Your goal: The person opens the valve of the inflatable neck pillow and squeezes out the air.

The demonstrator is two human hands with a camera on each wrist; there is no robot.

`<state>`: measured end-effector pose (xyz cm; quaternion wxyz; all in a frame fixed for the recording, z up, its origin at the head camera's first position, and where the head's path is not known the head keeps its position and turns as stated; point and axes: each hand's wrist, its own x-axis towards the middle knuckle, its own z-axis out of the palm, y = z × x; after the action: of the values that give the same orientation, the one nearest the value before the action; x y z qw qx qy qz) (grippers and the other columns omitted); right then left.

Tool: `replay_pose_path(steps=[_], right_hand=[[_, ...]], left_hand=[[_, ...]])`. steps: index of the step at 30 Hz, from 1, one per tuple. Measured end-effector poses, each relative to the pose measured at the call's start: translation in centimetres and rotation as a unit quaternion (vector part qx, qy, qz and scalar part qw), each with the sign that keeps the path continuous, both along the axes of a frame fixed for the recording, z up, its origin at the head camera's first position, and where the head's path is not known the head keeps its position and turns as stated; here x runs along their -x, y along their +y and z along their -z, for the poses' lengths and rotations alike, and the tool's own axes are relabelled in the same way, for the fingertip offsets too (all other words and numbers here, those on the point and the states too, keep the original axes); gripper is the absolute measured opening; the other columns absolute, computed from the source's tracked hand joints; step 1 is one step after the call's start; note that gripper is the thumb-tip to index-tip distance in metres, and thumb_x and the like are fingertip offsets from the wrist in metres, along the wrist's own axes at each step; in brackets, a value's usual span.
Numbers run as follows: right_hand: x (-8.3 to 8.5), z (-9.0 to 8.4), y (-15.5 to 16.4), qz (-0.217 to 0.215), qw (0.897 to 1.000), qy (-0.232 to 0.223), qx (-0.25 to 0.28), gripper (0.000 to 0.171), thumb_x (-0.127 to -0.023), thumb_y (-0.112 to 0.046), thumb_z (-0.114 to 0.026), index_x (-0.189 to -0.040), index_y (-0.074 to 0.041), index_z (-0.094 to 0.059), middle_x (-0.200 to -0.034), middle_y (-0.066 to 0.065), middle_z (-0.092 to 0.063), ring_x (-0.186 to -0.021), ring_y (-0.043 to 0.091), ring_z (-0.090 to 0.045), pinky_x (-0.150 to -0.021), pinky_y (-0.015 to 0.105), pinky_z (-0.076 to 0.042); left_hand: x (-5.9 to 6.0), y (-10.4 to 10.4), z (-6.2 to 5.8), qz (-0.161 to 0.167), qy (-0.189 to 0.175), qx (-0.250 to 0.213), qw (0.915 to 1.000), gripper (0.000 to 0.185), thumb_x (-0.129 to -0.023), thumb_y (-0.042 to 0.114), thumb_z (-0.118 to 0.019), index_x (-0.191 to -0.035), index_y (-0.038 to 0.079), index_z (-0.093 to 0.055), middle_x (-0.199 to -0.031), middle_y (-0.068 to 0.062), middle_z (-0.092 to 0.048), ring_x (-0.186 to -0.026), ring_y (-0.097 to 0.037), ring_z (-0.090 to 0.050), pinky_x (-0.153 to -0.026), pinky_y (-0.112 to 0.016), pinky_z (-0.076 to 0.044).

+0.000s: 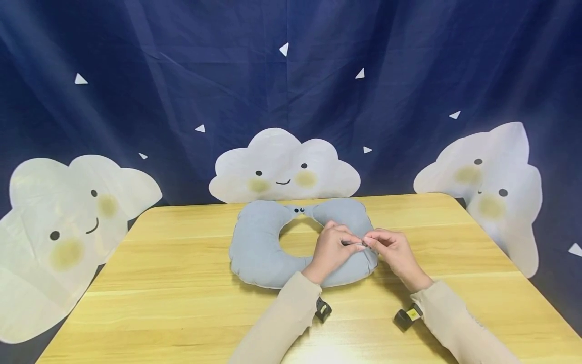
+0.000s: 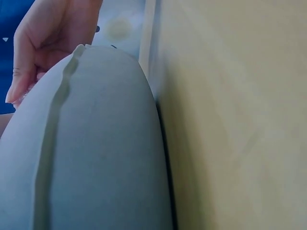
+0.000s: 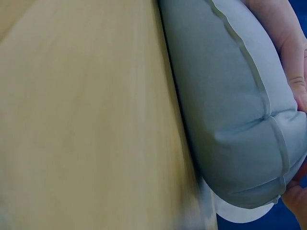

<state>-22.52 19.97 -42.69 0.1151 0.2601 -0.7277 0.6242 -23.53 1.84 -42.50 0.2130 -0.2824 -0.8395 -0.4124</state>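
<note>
A puffed-up grey U-shaped neck pillow (image 1: 259,245) lies on the table. My left hand (image 1: 331,250) rests over its right arm, with thumb and forefinger pinching at the surface near the outer edge. Opposite it, my right hand (image 1: 395,255) pinches a small thing (image 1: 365,243) at the same spot; fingers hide most of it, so I cannot tell its kind. In the left wrist view the right hand (image 2: 55,36) shows beyond the pillow's seamed side (image 2: 105,139). The right wrist view shows the left hand (image 3: 283,38) above the puckered side seam (image 3: 268,117).
Two dark round snaps (image 1: 299,210) join the pillow's ends at the back. Beneath everything is a wood-grain table (image 1: 182,313). Behind it hangs a dark blue curtain (image 1: 236,76) with printed clouds. A black wrist camera (image 1: 323,309) sits under the left sleeve, another (image 1: 404,318) by the right.
</note>
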Motion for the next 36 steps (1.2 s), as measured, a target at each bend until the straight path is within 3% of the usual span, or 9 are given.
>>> replay_pose_path(steps=[5,8,13,19,25,31,36], right_hand=[[0.45,0.05,0.50,-0.042,0.999,0.017,-0.018,0.007,-0.086,0.009,-0.061,-0.089,0.007,-0.067,-0.085,0.000,-0.067,-0.075,0.006,-0.058,-0.064,0.017,-0.047],[0.55,0.01,0.72,-0.061,0.998,-0.001,-0.014,0.008,-0.085,0.010,-0.062,-0.091,0.007,-0.066,-0.087,0.002,-0.068,-0.078,0.008,-0.060,-0.067,0.018,-0.049],[0.62,0.00,0.73,-0.048,0.998,-0.032,-0.023,0.007,-0.085,0.004,-0.065,-0.091,0.006,-0.066,-0.086,-0.001,-0.068,-0.075,0.008,-0.060,-0.065,0.020,-0.049],[0.75,0.03,0.73,-0.050,0.998,-0.033,-0.022,0.004,-0.084,0.006,-0.064,-0.088,0.007,-0.064,-0.082,-0.004,-0.066,-0.072,0.006,-0.058,-0.063,0.019,-0.047],[0.67,-0.09,0.86,-0.066,0.998,-0.019,-0.007,0.008,-0.081,0.008,-0.067,-0.083,0.001,-0.065,-0.080,0.000,-0.065,-0.076,0.007,-0.058,-0.065,0.018,-0.048],[0.64,0.22,0.67,-0.049,0.999,0.011,0.018,0.013,-0.077,0.012,-0.069,-0.082,-0.001,-0.069,-0.080,0.006,-0.065,-0.078,0.008,-0.061,-0.070,0.019,-0.053],[0.58,0.47,0.54,-0.034,0.999,0.024,0.034,0.016,-0.075,0.015,-0.069,-0.082,0.001,-0.070,-0.081,0.002,-0.067,-0.078,0.008,-0.061,-0.070,0.018,-0.053]], left_hand=[[-0.01,-0.03,0.02,0.005,0.000,-0.001,1.0000,0.011,-0.073,0.027,-0.080,-0.081,0.019,-0.079,-0.075,0.013,-0.068,-0.075,-0.003,-0.045,-0.071,-0.013,-0.038],[-0.01,-0.05,0.04,0.007,0.002,0.001,1.0000,0.011,-0.074,0.028,-0.080,-0.081,0.019,-0.079,-0.076,0.013,-0.068,-0.075,-0.003,-0.046,-0.071,-0.013,-0.038],[-0.03,-0.10,-0.01,0.003,0.006,0.002,1.0000,0.012,-0.075,0.030,-0.079,-0.081,0.019,-0.079,-0.075,0.014,-0.068,-0.076,-0.003,-0.046,-0.071,-0.013,-0.038],[-0.11,-0.01,-0.07,0.005,0.007,0.008,0.9999,0.010,-0.075,0.029,-0.079,-0.081,0.020,-0.079,-0.076,0.014,-0.068,-0.076,-0.003,-0.046,-0.071,-0.013,-0.038],[-0.27,0.11,-0.28,0.000,-0.007,0.014,0.9999,0.009,-0.075,0.028,-0.079,-0.081,0.021,-0.078,-0.076,0.015,-0.068,-0.078,-0.002,-0.046,-0.072,-0.012,-0.038],[-0.34,0.08,-0.43,-0.002,-0.012,0.011,0.9999,0.009,-0.075,0.028,-0.079,-0.081,0.021,-0.078,-0.076,0.014,-0.068,-0.078,-0.002,-0.047,-0.072,-0.013,-0.038],[-0.32,0.05,-0.38,0.001,-0.014,0.008,0.9999,0.009,-0.075,0.027,-0.079,-0.082,0.020,-0.078,-0.077,0.014,-0.069,-0.079,-0.002,-0.047,-0.073,-0.013,-0.039]])
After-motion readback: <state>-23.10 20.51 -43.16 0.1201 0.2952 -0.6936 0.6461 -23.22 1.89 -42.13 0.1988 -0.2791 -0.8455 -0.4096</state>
